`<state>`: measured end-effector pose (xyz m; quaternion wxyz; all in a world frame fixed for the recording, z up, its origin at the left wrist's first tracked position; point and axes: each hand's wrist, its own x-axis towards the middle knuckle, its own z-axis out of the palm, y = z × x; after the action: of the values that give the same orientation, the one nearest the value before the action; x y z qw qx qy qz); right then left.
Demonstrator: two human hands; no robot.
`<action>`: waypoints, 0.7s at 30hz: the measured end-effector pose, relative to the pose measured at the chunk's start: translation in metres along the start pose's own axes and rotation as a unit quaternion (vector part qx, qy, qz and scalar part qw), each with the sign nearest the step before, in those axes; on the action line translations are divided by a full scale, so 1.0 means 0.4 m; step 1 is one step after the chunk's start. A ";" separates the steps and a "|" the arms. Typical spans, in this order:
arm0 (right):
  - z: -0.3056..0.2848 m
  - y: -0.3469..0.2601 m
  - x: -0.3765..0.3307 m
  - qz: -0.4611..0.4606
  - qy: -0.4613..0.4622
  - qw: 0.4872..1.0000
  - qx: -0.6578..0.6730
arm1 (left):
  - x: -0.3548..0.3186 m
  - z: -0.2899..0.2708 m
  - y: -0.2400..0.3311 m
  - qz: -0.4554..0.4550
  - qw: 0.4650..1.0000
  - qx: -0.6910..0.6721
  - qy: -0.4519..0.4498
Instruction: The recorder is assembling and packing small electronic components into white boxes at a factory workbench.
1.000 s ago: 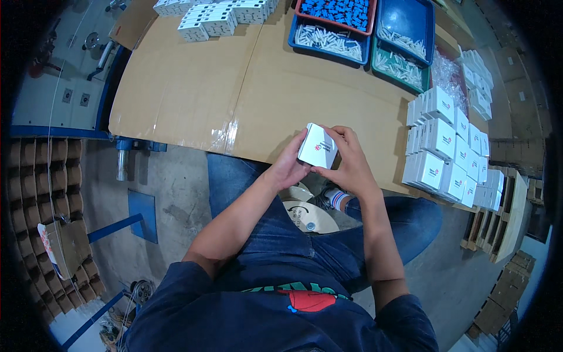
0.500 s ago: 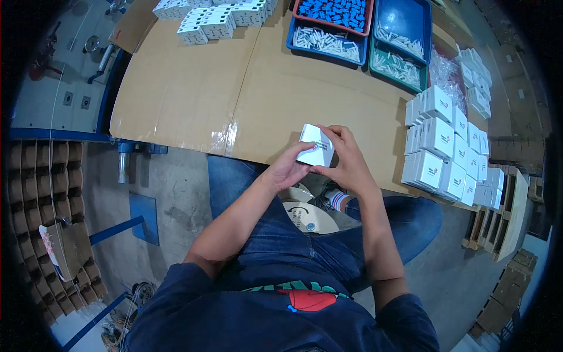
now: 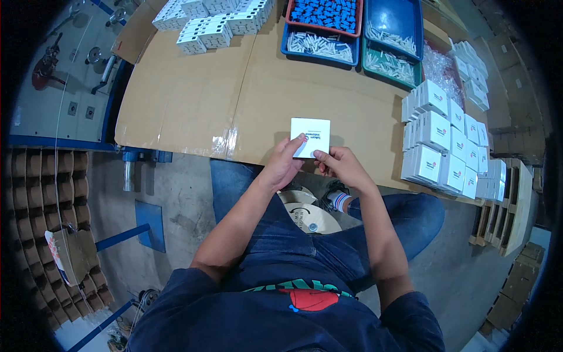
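Small white box (image 3: 311, 137), head view: held flat-face-up just over the near edge of the cardboard-covered table (image 3: 193, 100), above the lap. Left hand (image 3: 285, 165) pinching the lower left corner, thumb on top. Right hand (image 3: 340, 166) pinching the lower right edge with fingertips. Judged light, thin-walled card, easily dented; smooth faces likely a little slippery. Best held by opposite edges or corners, not squeezed across the flat face. Stacked white boxes (image 3: 441, 144) to the right, more white boxes (image 3: 214, 20) at the far left. Blue tray (image 3: 319, 44) of pale parts, red tray (image 3: 325, 13) of blue parts, green tray (image 3: 390, 64) beyond. Tape rolls (image 3: 308, 214) on the floor below.
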<state>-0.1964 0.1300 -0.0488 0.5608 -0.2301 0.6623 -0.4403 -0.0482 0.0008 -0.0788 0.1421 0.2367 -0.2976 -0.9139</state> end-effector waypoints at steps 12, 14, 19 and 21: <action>0.009 -0.012 -0.010 0.006 0.016 0.999 -0.035 | -0.013 -0.002 0.010 0.012 1.000 -0.004 -0.010; 0.003 -0.017 -0.018 -0.026 0.024 0.999 -0.030 | -0.016 -0.003 0.010 0.011 1.000 -0.003 -0.003; -0.011 -0.029 -0.050 -0.181 0.083 0.980 0.002 | -0.028 0.026 0.018 0.036 0.997 0.046 -0.053; -0.012 -0.033 -0.068 -0.205 0.086 0.975 0.029 | -0.033 0.042 0.019 0.046 0.993 0.090 -0.059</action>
<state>-0.1961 0.1467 -0.0229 0.4063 -0.3058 0.6336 -0.5831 -0.0445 0.0082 -0.0576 0.1446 0.1797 -0.3970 -0.8884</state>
